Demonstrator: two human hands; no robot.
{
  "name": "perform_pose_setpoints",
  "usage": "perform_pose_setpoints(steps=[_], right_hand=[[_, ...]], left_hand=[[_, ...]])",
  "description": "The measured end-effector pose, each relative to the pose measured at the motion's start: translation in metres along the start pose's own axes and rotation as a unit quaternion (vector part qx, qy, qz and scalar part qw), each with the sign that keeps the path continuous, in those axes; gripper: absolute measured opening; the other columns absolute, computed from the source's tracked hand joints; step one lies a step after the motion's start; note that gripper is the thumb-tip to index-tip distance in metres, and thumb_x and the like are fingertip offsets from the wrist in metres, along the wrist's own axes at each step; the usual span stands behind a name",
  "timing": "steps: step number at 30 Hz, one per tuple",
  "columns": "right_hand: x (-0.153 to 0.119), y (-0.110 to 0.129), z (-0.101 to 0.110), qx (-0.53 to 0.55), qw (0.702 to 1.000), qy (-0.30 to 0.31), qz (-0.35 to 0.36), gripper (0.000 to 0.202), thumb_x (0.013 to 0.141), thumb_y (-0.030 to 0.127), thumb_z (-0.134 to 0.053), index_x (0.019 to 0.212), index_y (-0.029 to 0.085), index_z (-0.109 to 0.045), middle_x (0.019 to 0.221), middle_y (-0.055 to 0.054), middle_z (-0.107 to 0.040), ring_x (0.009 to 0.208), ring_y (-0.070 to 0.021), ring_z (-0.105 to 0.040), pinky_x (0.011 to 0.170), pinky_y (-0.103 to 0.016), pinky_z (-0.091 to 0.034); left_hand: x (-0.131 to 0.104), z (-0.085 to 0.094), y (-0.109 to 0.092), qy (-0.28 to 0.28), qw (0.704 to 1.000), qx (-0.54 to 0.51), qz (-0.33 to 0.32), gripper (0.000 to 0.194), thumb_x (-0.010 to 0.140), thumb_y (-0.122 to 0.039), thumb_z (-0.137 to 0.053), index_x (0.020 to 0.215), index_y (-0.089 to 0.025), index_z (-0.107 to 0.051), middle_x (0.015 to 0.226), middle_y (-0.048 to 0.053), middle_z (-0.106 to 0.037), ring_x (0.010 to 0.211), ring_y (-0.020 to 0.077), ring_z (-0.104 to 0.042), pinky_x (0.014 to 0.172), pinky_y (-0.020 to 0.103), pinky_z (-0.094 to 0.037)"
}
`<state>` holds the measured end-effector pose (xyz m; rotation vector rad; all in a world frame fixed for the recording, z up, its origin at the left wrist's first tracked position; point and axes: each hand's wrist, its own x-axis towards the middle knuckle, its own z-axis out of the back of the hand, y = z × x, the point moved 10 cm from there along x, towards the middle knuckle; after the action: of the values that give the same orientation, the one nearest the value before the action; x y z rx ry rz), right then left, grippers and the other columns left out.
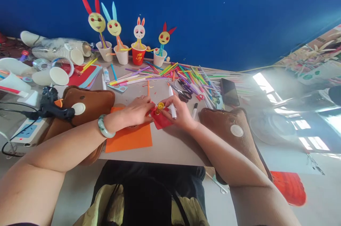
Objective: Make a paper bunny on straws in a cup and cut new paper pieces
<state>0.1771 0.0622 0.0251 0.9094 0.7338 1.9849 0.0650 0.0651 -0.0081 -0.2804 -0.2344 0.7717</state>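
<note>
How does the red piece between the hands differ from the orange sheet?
Color: the red piece is red, the orange sheet bright orange.
Size: the red piece looks clearly smaller than the orange sheet.
Place: the red piece is between the left hand and right hand; the orange sheet lies on the table, partly hidden by the left hand and wrist.
Shared: both look plain and thin.

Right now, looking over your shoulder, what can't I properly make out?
In the head view:
Red paper: its upper part is covered by the left hand and right hand, so the left hand's grip is unclear.
Brownish patch on the orange sheet: mostly hidden under the left hand.
White marker: any print is too small.
Far-right clutter: blurred, washed out by glare.
</note>
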Motion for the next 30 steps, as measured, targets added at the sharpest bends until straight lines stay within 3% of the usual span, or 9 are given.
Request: perform_pose_setpoints(steps=[4, 9, 15, 30], right_hand=[[0.001, -0.003, 0.001, 0.001, 1.000, -0.006, 0.003, 0.028, 0.088, 0.044, -0.067, 0.089, 0.025, -0.047, 0.096, -0.006, -0.071, 0.081, -0.0201, -0.067, 0.074, -0.035, -0.052], [0.000, -0.004, 0.000, 0.015, 1.000, -0.007, 0.011, 0.033, 0.086, 0.048, -0.070, 0.088, 0.025, -0.046, 0.096, -0.006, -0.072, 0.082, -0.0201, -0.067, 0.076, -0.036, -0.052], [-0.003, -0.005, -0.002, 0.025, 1.000, -0.002, 0.011, 0.032, 0.088, 0.048, -0.070, 0.089, 0.025, -0.047, 0.097, -0.005, -0.073, 0.086, -0.0207, -0.069, 0.078, -0.036, -0.053], [-0.004, -0.007, 0.002, 0.025, 1.000, -0.014, 0.010, 0.039, 0.080, 0.048, -0.078, 0.088, 0.025, -0.048, 0.093, -0.005, -0.072, 0.081, -0.0203, -0.068, 0.073, -0.033, -0.053]], left_hand=[[0.002, 0.003, -0.001, -0.011, 0.999, -0.035, -0.005, 0.024, 0.086, -0.041, -0.066, 0.092, -0.017, -0.068, 0.095, 0.007, -0.059, 0.091, 0.0213, -0.058, 0.084, 0.033, -0.046], [0.007, 0.011, 0.002, -0.024, 0.995, -0.087, 0.036, 0.022, 0.080, -0.033, -0.073, 0.094, -0.017, -0.068, 0.095, 0.006, -0.065, 0.092, 0.0221, -0.060, 0.083, 0.034, -0.046], [0.007, 0.017, -0.001, -0.058, 0.980, -0.177, 0.065, 0.023, 0.083, -0.029, -0.067, 0.104, -0.019, -0.066, 0.096, 0.003, -0.071, 0.091, 0.0199, -0.064, 0.081, 0.030, -0.048], [0.003, 0.009, 0.006, -0.095, 0.953, -0.276, 0.077, 0.036, 0.085, -0.028, -0.068, 0.119, -0.022, -0.060, 0.105, 0.003, -0.076, 0.093, 0.0194, -0.072, 0.081, 0.028, -0.053]])
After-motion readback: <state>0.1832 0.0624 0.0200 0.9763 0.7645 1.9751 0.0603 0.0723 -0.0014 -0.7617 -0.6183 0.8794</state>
